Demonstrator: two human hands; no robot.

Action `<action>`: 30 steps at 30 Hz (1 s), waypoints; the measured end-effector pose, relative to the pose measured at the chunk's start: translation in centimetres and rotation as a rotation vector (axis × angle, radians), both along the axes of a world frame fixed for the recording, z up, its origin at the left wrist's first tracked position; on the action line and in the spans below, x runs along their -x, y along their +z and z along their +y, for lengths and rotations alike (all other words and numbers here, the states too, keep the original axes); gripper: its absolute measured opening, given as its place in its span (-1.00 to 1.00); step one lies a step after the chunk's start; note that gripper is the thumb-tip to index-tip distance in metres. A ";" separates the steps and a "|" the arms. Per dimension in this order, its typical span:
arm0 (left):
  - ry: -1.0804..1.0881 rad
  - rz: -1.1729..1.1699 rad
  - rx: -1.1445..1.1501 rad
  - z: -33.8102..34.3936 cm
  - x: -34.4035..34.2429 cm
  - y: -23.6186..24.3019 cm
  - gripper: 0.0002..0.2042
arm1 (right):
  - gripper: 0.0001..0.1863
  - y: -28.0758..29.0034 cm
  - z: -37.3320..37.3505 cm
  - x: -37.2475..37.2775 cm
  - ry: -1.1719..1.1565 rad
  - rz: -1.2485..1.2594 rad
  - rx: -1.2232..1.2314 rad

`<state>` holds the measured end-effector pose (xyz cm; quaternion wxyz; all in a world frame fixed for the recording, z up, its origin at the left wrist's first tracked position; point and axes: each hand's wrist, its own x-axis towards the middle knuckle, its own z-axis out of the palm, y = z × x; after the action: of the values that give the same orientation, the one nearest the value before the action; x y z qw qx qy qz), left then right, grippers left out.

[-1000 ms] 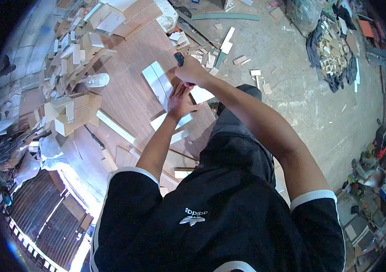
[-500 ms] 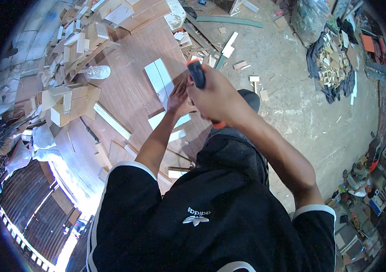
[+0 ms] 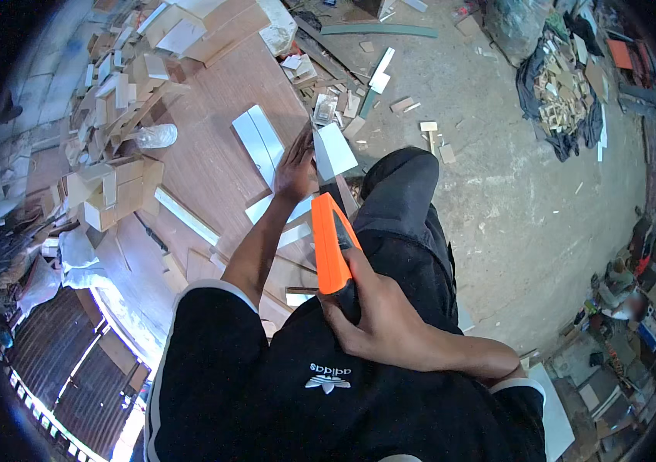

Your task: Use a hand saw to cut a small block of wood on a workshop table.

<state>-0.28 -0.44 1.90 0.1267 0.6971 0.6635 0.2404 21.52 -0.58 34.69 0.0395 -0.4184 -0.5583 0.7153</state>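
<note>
My right hand [image 3: 370,312] is wrapped round the orange-and-black handle of what looks like a handsaw [image 3: 331,250], low in front of my shirt. Its dark blade points away from me toward the table edge and is mostly hidden. A white board piece [image 3: 335,152] juts past that edge, beside my left hand [image 3: 295,173]. The left fingers are stretched out flat, side by side, pressing at the board's left side. Left of this hand lies a white panel [image 3: 258,145] with a dark line along it. Another white piece [image 3: 258,209] shows partly under my left forearm.
The brown tabletop [image 3: 205,115] bears stacked wooden box parts [image 3: 124,189], a clear plastic container [image 3: 157,136] and white strips [image 3: 187,215]. Wood offcuts [image 3: 401,104] lie on the concrete floor [image 3: 520,231]. A dark sack of scraps [image 3: 562,104] sits at the far right.
My right hand has pulled the saw back toward my body and lower, so its orange handle now shows. The white piece at the table edge has come into view. My left hand stays near the edge.
</note>
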 end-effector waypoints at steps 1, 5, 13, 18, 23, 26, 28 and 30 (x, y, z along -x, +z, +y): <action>0.010 -0.041 -0.016 0.2 -0.3 0.1 -0.54 | -0.53 -0.2 0.0 0.0 0.012 -0.003 -0.027; 0.019 0.034 0.064 0.5 -0.7 0.3 -0.56 | -0.57 -0.7 0.2 -0.6 -0.026 0.032 -0.067; -0.048 -0.006 0.014 0.6 -0.2 0.9 -0.43 | -0.64 -0.6 0.6 -0.9 -0.091 0.030 -0.112; -0.061 0.039 0.038 0.8 -0.3 1.0 -0.27 | -0.68 -0.4 0.9 -0.4 -0.088 -0.017 -0.065; -0.095 0.122 -0.013 0.4 -0.4 0.0 -0.32 | -0.53 -9.9 1.3 1.3 -0.104 -0.056 -0.308; -0.050 0.151 0.028 0.2 -0.3 -0.9 -0.37 | -0.50 -12.0 0.9 2.5 -0.134 0.009 -0.275; -0.056 0.196 0.034 0.0 -0.1 -1.5 -0.41 | -0.50 -11.5 0.8 2.2 -0.129 -0.013 -0.262; -0.104 0.188 0.071 0.4 -0.1 -0.6 -0.41 | -0.49 -9.5 1.2 1.6 -0.127 -0.042 -0.249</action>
<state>-0.15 -0.01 1.26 0.1008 0.7453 0.6433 0.1433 19.95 0.62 25.22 0.1248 -0.4597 -0.6159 0.6275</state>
